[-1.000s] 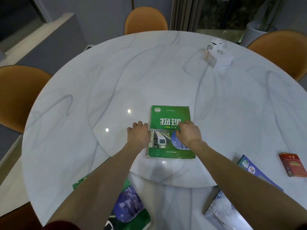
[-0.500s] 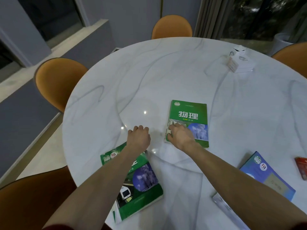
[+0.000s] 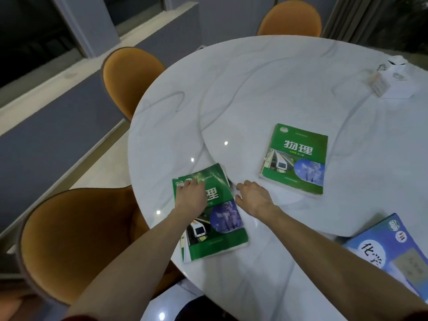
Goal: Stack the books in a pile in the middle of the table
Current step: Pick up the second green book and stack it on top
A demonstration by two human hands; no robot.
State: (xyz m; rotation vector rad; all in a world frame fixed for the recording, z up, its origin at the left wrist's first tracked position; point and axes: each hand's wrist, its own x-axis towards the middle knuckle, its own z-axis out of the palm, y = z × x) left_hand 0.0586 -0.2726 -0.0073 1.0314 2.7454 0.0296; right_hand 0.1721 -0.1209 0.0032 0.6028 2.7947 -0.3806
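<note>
A green physics book (image 3: pixel 295 158) lies flat on the raised centre disc of the round white marble table (image 3: pixel 266 89). A second green physics book (image 3: pixel 220 230) lies near the table's left front edge, with more green books underneath it showing at its far and left edges. My left hand (image 3: pixel 191 195) rests palm down on that book's upper left part, fingers over its far edge. My right hand (image 3: pixel 253 196) hovers just right of that book with fingers spread, holding nothing. A blue chemistry book (image 3: pixel 391 249) lies at the right front.
Orange chairs stand around the table: one (image 3: pixel 76 239) at the near left, one (image 3: pixel 126 77) at the left, one (image 3: pixel 289 18) at the far side. A white box (image 3: pixel 389 84) with a small pack beside it sits at the far right of the table.
My view has turned left. My right hand left the centre green book and moved to the left book's right side. My left hand moved onto the left book.
</note>
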